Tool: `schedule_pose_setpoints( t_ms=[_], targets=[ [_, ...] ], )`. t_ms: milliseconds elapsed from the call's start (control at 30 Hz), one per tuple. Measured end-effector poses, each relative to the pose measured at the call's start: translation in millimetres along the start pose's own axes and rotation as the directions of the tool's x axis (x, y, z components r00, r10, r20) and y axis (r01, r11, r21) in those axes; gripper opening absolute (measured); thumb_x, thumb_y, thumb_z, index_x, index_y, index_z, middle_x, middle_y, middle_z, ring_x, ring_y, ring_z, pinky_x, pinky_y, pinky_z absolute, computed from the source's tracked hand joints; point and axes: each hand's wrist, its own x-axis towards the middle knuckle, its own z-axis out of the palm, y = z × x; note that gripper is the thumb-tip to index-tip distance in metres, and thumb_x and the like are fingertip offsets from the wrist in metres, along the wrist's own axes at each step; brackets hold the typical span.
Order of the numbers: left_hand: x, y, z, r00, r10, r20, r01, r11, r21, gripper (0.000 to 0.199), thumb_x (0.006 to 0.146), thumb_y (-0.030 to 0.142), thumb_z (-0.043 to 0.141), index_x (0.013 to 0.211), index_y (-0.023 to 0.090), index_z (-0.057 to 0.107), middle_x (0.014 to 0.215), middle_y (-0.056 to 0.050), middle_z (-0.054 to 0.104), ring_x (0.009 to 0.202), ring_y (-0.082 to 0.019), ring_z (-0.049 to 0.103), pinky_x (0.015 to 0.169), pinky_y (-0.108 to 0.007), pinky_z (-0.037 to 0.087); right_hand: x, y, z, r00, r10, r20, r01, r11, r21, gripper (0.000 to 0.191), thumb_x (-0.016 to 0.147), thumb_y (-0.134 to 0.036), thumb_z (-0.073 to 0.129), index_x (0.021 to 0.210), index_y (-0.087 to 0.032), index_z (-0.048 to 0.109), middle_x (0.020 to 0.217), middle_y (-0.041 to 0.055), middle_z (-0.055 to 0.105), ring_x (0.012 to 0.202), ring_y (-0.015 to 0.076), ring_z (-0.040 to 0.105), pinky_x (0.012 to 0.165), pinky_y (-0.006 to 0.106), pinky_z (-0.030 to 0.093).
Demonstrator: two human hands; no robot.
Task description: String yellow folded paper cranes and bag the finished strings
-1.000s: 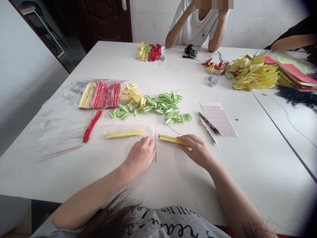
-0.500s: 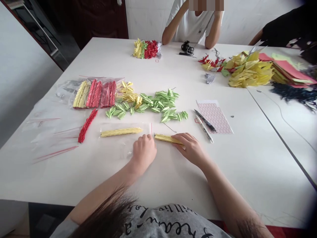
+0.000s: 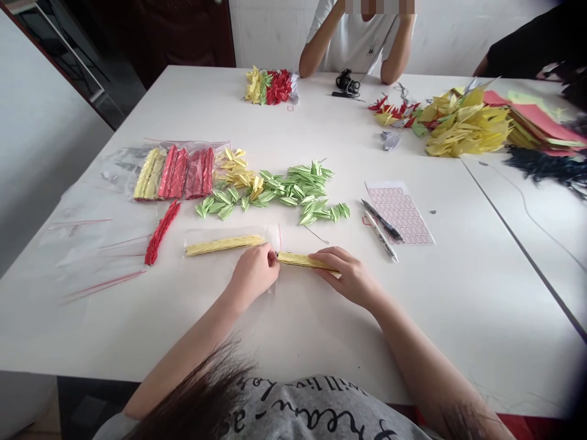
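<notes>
My right hand (image 3: 343,272) is closed on a yellow bundle of folded paper (image 3: 298,261), held low over the white table and pointing left. My left hand (image 3: 257,263) is curled with its fingers pinched at the open end of a clear plastic zip bag (image 3: 220,272), partly covering it. The near end of the yellow bundle reaches the bag's mouth, close to my left fingertips; whether it has entered is hard to see. Inside the bag lies a second yellow paper bundle (image 3: 224,244). Left of the bag rests a red paper bundle (image 3: 162,233).
Filled bags of yellow and red bundles (image 3: 174,173) lie at the left, beside loose green folded paper (image 3: 307,183). Flat empty bags (image 3: 92,244) spread at far left. Pens (image 3: 381,221) lie on a label sheet (image 3: 406,214). Another person (image 3: 358,46) sits across the table (image 3: 206,122).
The yellow bundle in my right hand has moved left, up to the bag's mouth. My left hand has shifted slightly left and turned, its pinched fingers now facing the bundle.
</notes>
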Motion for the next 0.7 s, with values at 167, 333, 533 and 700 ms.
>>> schedule_pose_setpoints(
  t_ms=[167,333,533,700],
  targets=[
    [0,-4,-0.6,1.000,0.007,-0.012,-0.007,0.999,-0.038,0.017,0.078,0.014,0.053,0.065,0.021,0.045,0.067,0.002,0.059,0.063,-0.015,0.052,0.062,-0.028,0.038,4,3,-1,0.996,-0.078,0.040,0.082,0.990,-0.117,0.023,0.097,-0.018,0.053,0.117,-0.021,0.064,0.103,0.0096,0.070,0.091,0.0222,0.067,0.078,0.039,0.059],
    [-6,4,-1.2,0.999,0.031,-0.038,-0.031,1.000,0.007,0.018,0.082,0.013,0.052,0.068,0.021,0.045,0.068,0.001,0.058,0.063,-0.015,0.051,0.060,-0.027,0.036,12,-4,-13,0.986,-0.152,0.070,0.163,0.965,-0.205,0.020,0.098,-0.019,0.053,0.115,-0.019,0.062,0.102,0.0093,0.070,0.088,0.0222,0.066,0.076,0.039,0.057],
    [-18,22,7.5,0.987,0.122,-0.102,-0.117,0.991,0.061,0.016,0.088,0.013,0.050,0.074,0.020,0.049,0.070,0.001,0.059,0.064,-0.015,0.053,0.058,-0.028,0.036,30,-18,3,0.987,-0.139,0.084,0.152,0.975,-0.164,0.013,0.097,-0.023,0.055,0.108,-0.018,0.061,0.097,0.0085,0.071,0.086,0.0220,0.066,0.074,0.036,0.055],
    [-22,22,-9.8,0.986,0.157,-0.053,-0.154,0.987,0.048,0.016,0.092,0.026,0.054,0.077,0.020,0.054,0.075,0.000,0.064,0.067,-0.016,0.059,0.060,-0.028,0.040,35,-20,19,0.993,-0.094,0.075,0.102,0.989,-0.110,0.021,0.091,-0.029,0.065,0.108,-0.019,0.057,0.109,0.0107,0.071,0.099,0.0263,0.067,0.087,0.043,0.053]
  ],
)
